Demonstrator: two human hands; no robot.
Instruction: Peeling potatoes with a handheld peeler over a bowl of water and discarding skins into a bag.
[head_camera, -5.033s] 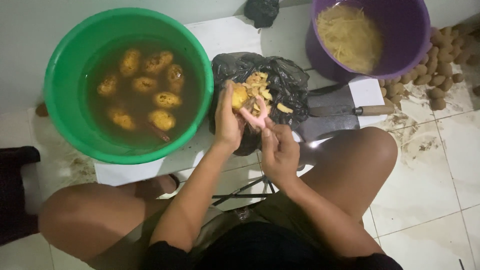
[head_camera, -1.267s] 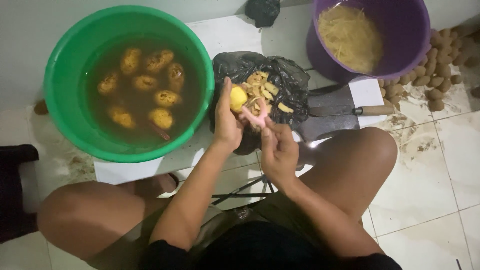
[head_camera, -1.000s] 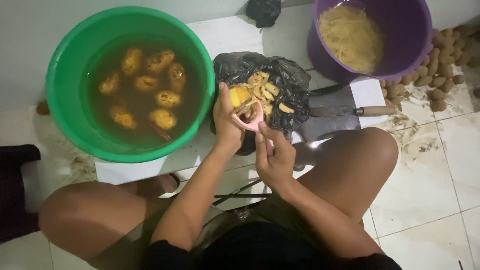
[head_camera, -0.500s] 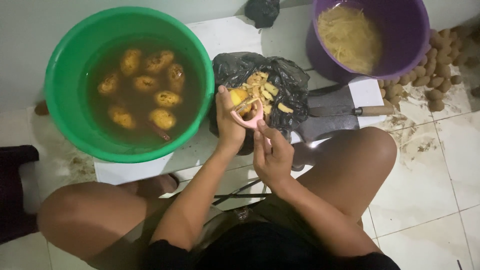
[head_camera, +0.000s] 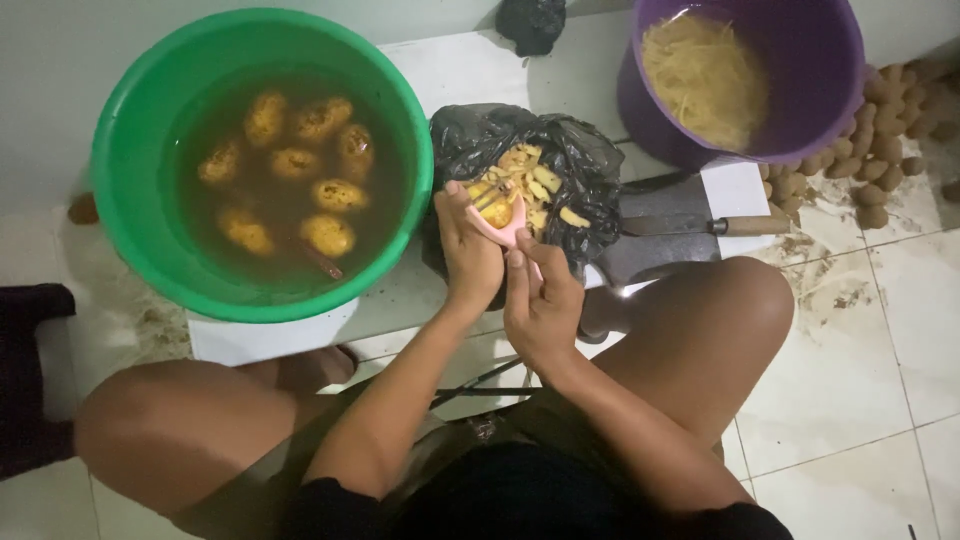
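**Dim indoor light, soft detail throughout**

We see a dim, murky scene with a cool cast. The white tiled floor (head_camera: 860, 330) at the right is the brightest area, so light seems to fall from that side. The lap at the bottom edge sinks into near-black shadow. A small bright glint shows beside the crumpled black plastic bag (head_camera: 560, 160). The water in the round green plastic basin (head_camera: 130, 150) looks dark and cloudy. Fine detail is smeared and grainy; our left hand (head_camera: 470, 250) and right hand (head_camera: 540, 305) are slightly blurred.
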